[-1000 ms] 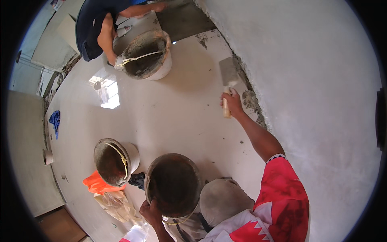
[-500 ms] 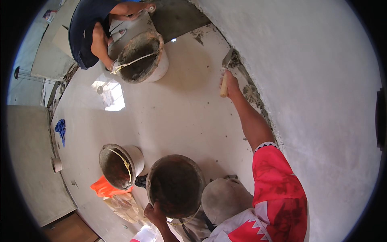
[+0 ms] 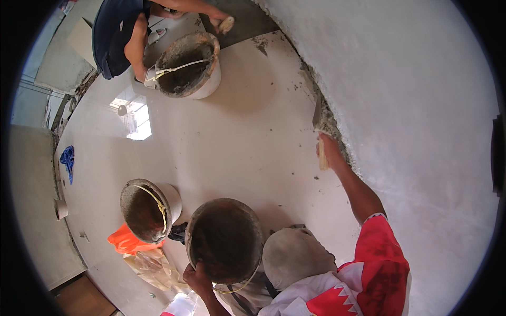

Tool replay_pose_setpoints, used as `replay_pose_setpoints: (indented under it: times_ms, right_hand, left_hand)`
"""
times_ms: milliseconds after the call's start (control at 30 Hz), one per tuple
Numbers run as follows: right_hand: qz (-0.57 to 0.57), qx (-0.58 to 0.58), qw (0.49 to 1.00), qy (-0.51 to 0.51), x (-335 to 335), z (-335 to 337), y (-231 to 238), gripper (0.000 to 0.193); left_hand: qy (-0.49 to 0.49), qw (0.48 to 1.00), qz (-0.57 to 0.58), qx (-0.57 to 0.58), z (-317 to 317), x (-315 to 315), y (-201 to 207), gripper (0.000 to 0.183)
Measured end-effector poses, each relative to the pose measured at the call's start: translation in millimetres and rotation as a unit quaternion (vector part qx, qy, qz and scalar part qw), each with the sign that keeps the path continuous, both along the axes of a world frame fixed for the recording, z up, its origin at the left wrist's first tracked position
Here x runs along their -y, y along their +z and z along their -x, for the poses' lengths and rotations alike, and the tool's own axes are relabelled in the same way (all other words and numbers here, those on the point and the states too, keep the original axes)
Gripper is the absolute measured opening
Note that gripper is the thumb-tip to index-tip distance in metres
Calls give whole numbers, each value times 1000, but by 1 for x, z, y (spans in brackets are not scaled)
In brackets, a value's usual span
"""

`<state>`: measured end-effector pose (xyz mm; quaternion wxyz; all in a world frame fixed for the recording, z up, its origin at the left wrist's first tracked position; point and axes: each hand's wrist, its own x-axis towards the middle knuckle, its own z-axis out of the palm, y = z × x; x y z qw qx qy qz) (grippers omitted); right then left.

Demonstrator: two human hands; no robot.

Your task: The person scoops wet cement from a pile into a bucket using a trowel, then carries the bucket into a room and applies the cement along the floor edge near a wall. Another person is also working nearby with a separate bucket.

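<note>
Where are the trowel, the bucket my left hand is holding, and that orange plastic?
Trowel (image 3: 323,161): head view, on the lower end of its pale handle.
Held bucket (image 3: 225,217): head view, on its dark inner wall.
Orange plastic (image 3: 125,242): head view, on the middle of its crumpled surface.

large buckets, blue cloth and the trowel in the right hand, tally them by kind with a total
Large buckets: 3
Blue cloth: 1
Trowel in the right hand: 1
Total: 5
</note>
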<state>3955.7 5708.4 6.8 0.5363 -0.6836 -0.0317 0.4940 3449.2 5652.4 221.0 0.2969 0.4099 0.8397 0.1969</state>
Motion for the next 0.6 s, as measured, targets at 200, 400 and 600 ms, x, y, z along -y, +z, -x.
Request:
replay_pose_setpoints:
  times_ms: [200, 400, 600]
  right_hand:
    - [112, 148, 980, 74, 53, 11, 1, 35]
    - [207, 462, 838, 202, 87, 21, 13, 50]
    - [104, 424, 843, 313, 41, 35, 45, 48]
  left_hand:
    - [-9, 999, 16, -29, 4, 3, -3, 27]
    - [-7, 1000, 1, 0, 1, 1, 0, 26]
    - [1, 1000, 3, 4, 1, 2, -1, 24]
